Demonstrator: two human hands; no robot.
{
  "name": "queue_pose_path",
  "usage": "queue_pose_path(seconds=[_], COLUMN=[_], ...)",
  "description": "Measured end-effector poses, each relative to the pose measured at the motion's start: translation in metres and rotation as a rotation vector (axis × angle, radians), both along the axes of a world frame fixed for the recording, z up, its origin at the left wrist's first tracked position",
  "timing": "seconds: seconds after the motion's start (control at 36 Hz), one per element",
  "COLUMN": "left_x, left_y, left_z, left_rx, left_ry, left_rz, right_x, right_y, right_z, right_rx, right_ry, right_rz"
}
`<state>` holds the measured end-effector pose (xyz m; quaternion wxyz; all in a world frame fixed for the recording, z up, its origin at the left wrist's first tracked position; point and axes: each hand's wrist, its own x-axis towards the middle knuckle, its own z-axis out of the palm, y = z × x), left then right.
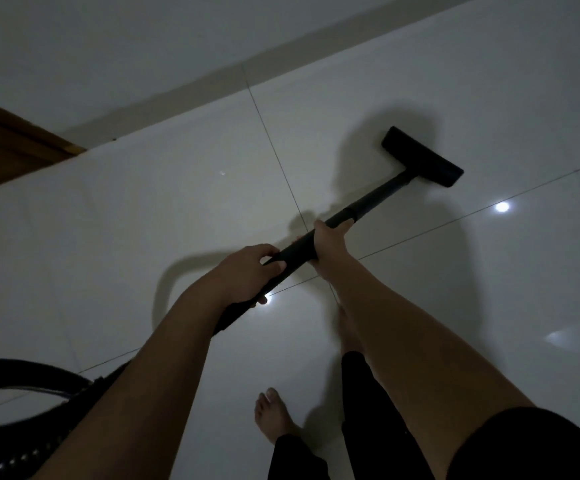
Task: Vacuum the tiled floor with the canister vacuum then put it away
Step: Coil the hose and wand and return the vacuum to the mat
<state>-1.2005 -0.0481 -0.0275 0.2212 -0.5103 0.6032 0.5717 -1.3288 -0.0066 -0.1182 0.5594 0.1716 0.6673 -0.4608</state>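
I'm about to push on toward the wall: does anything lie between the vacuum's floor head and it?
Nothing visible does: only bare tiled floor lies between the floor head and the wall's skirting strip.

The black vacuum wand (375, 198) slanted from centre frame to its flat black nozzle (421, 155), upper right, on the glossy white tiled floor (143, 202). The black ribbed hose (22, 375) looped lower left.

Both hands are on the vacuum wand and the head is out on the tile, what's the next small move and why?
Probably pull the floor head straight back toward your feet. The wand reaches far forward, right hand gripping ahead of left hand, and the head lies flat on the tiled floor, so a return stroke would cover the strip between.
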Motion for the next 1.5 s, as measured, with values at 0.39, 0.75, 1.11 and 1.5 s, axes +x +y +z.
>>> queue_pose_path(seconds=[0.39, 0.75, 1.11, 1.5], left_x=[0.013, 0.012, 0.020, 0.018], left_y=[-0.014, -0.020, -0.010, 0.087], left_z=[-0.009, -0.003, 0.008, 0.014], left_rx=[-0.203, -0.227, -0.630, -0.871], left_ry=[-0.033, -0.033, -0.076, 0.014], left_rz=[0.042, 0.031, 0.192, 1.414], right_x=[-0.009, -0.028, -0.014, 0.070], right_y=[0.060, 0.011, -0.005, -0.016], right_z=[0.011, 0.000, -0.008, -0.002], right_rx=[-0.331, -0.735, -0.793, -0.664], right_ry=[0.344, 0.775, 0.668, 0.507], right_rz=[0.566, 1.332, 1.282, 1.122])
